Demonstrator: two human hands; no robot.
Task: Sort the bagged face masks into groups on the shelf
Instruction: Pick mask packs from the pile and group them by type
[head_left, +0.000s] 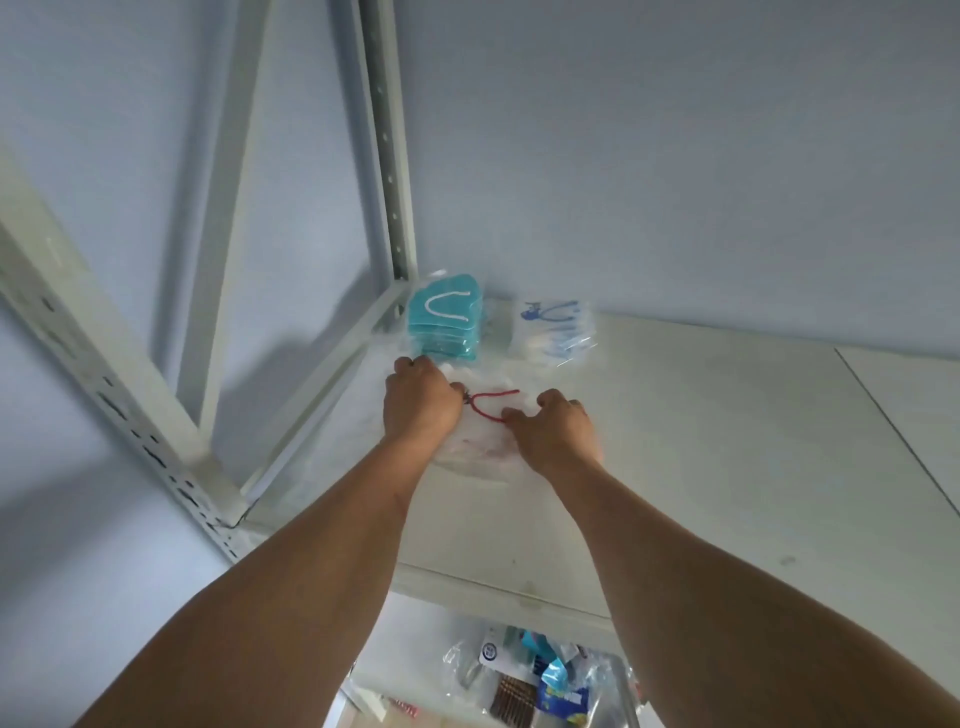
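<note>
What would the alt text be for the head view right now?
Both hands, left hand and right hand, grip a clear bagged mask with red ear loops on the white shelf. Behind it sit a stack of teal bagged masks and, to their right, a stack of white masks with blue ear loops. More bagged items lie below the shelf.

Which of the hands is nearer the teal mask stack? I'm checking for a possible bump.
Left. The left hand sits right at the front edge of the teal mask stack; the right hand is farther off, lower right.
</note>
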